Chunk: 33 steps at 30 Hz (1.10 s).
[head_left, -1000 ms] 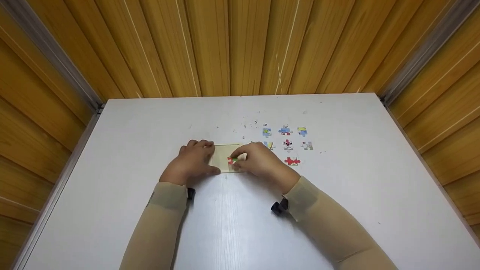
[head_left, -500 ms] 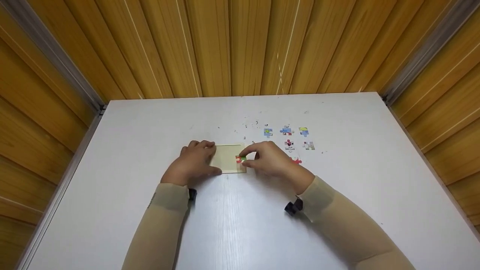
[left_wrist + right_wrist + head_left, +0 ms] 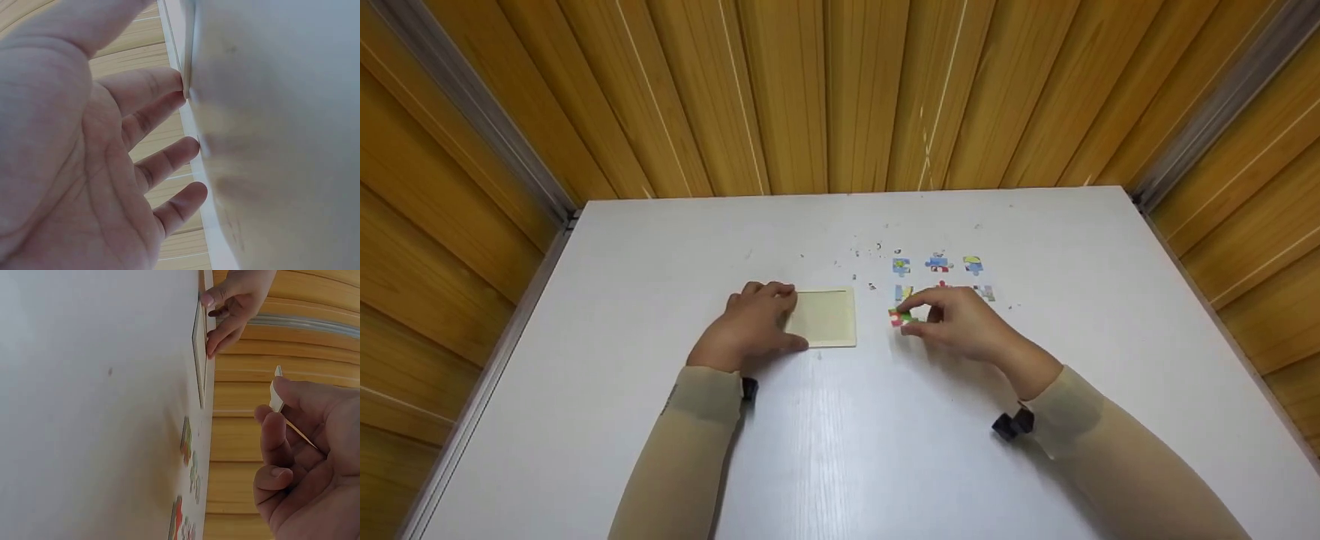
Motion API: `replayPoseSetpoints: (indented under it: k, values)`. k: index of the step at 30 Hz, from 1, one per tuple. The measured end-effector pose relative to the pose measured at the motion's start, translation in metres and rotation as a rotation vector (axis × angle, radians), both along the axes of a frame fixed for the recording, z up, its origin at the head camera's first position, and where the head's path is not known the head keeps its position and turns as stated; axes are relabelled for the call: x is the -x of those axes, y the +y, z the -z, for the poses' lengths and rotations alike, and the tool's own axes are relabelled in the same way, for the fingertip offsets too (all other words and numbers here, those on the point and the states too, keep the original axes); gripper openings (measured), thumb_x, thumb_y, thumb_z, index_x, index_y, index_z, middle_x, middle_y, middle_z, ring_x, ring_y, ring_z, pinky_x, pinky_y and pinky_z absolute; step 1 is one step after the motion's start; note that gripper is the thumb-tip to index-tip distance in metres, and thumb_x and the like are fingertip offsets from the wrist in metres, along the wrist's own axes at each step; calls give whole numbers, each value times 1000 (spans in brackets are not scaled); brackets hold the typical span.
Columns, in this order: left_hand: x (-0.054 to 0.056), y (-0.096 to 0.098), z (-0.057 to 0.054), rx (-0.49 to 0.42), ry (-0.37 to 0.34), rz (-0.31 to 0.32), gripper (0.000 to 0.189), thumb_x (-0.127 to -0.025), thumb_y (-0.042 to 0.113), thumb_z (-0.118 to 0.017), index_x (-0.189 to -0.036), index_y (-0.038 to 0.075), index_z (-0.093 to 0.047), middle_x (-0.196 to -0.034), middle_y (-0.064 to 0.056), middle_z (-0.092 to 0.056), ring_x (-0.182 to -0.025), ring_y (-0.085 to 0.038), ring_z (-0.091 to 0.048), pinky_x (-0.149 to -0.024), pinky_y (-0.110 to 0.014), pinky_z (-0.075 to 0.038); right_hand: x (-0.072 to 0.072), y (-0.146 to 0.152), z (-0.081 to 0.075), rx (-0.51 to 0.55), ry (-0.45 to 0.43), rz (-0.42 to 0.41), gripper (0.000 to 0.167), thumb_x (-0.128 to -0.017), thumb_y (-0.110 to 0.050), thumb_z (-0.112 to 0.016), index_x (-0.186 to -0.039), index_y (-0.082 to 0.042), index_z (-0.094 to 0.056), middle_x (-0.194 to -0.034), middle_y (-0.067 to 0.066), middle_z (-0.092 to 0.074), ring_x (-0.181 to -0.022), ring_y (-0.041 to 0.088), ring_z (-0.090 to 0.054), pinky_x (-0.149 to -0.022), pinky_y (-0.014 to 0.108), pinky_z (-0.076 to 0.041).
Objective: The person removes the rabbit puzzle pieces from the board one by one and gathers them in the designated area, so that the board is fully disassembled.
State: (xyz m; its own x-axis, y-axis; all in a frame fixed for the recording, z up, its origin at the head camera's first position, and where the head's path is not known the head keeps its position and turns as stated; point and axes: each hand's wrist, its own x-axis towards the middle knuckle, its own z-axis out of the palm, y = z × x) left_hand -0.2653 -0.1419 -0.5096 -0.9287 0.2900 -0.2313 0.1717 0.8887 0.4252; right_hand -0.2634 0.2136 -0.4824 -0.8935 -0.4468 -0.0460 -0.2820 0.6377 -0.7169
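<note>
My left hand (image 3: pixel 750 322) grips the left side of a shallow pale wooden puzzle tray (image 3: pixel 853 319), thumb at its near edge and fingers at its far edge. The tray lies flat with a bare inside. In the left wrist view, fingertips meet the corner of the tray (image 3: pixel 188 56). To the right of the tray, my right hand (image 3: pixel 964 322) pinches a red and green jigsaw piece (image 3: pixel 896 318) between thumb and fingers. The right wrist view shows this piece (image 3: pixel 277 396) edge-on, raised above the table.
Several jigsaw pieces lie spaced apart beyond my right hand, among them a blue one with yellow (image 3: pixel 973 265) and a blue and red one (image 3: pixel 938 263). My right hand partly covers the nearer ones. Small dark crumbs (image 3: pixel 872 286) dot the white table (image 3: pixel 810 435). Wood-patterned walls (image 3: pixel 795 97) surround it.
My right hand has carried the red and green jigsaw piece from over the tray to the right, off the tray. The left hand has stayed at the tray's left side.
</note>
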Motion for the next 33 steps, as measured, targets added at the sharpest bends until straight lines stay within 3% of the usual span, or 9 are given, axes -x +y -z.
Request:
replayPoseSetpoints:
  k: [7, 15, 20, 25, 29, 33]
  values:
    - [0, 1, -1, 3, 14, 7, 87, -93, 42, -95, -166, 12, -59, -178, -6, -49, -165, -40, -39, -134, -63, -36, 2, 48, -3, -40, -21, 106, 32, -99, -16, -88, -130, -17, -84, -100, 11, -76, -82, 21, -60, -62, 23, -47]
    - [0, -2, 1, 3, 0, -1, 91, -94, 44, -93, -170, 13, -53, -180, -6, -46, -168, -40, -34, -137, -65, -31, 2, 84, -3, -19, 40, 163, 32, -101, -17, -87, -133, -16, -83, -93, 9, -73, -83, 21, -60, -67, 23, -49]
    - [0, -1, 4, 9, 5, 3, 91, -95, 45, -93, -170, 13, -53, -180, -7, -46, -169, -42, -34, -137, -66, -30, 7, 103, 3, -9, -10, 206, 40, -100, -22, -88, -139, -14, -81, -86, 4, -70, -77, 16, -59, -62, 24, -47]
    - [-2, 0, 3, 10, -3, 1, 91, -95, 45, -92, -170, 13, -53, -180, -6, -46, -169, -41, -33, -137, -65, -30, 12, 119, 11, -76, -75, 243, 40, -99, -22, -89, -138, -14, -81, -82, 3, -67, -74, 18, -60, -60, 25, -48]
    - [-1, 1, 2, 8, 1, 0, 90, -95, 45, -92, -170, 13, -53, -180, -6, -47, -168, -41, -35, -137, -64, -31, 13, 128, 14, -123, -73, 248, 36, -98, -20, -89, -133, -12, -83, -85, 5, -69, -77, 21, -62, -62, 24, -51]
    - [0, 1, 3, 13, 4, -5, 89, -95, 44, -92, -169, 14, -54, -179, -7, -47, -167, -40, -35, -136, -64, -32, 14, 131, 17, -153, -57, 223, 31, -96, -19, -91, -127, -14, -87, -102, 10, -78, -88, 23, -61, -65, 24, -52]
